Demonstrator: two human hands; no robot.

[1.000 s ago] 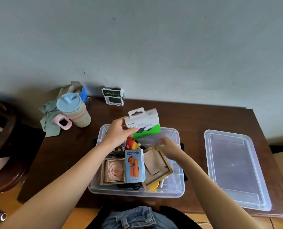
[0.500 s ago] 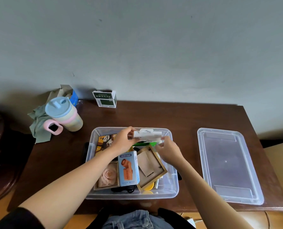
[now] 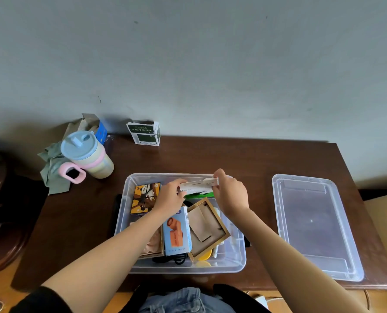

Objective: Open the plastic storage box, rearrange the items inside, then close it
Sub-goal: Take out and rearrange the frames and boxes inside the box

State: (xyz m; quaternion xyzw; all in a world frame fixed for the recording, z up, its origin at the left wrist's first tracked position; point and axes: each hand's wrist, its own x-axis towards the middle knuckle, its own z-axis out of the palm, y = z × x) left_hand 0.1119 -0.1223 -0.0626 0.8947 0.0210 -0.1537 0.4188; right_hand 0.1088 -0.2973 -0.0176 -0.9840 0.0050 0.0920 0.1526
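The dark wooden bench [image 3: 210, 159] carries the open storage box [image 3: 233, 260] at centre, its lid [image 3: 314, 224] right, cup [image 3: 91, 155], cloth [image 3: 52, 175] and carton [image 3: 145, 133] upper left.

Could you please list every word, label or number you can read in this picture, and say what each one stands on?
White and green box, held by the left hand and right hand: dark print, too blurred to read.
Blue fan box in the storage box: small print, unreadable.
Green and white carton by the wall: characters too small to read.
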